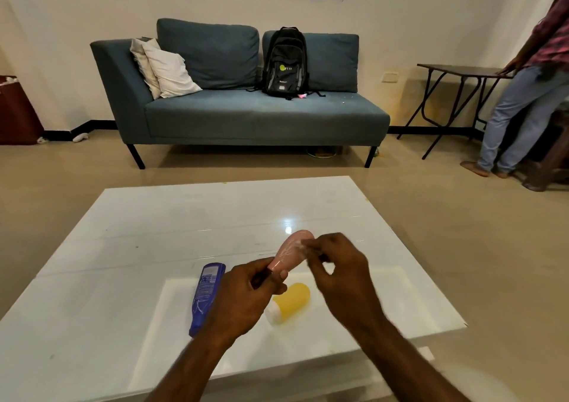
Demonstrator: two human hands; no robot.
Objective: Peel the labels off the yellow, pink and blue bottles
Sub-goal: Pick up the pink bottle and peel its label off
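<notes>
My left hand (246, 294) grips the cap end of the pink bottle (291, 252) and holds it tilted above the white table (154, 232). My right hand (335, 266) pinches at the bottle's upper side, where a clear label edge shows under the fingertips. The blue bottle (205, 294) lies on the table left of my left hand, with its printed label facing up. Lying below the pink bottle, between my hands, is the yellow bottle (291, 301), its white cap towards me.
A blue sofa (246, 115) with a black backpack (286, 62) and pillows stands beyond the table. A person (523, 93) stands at the right by a dark folding table (462, 72). A red bin (17, 109) sits at the far left.
</notes>
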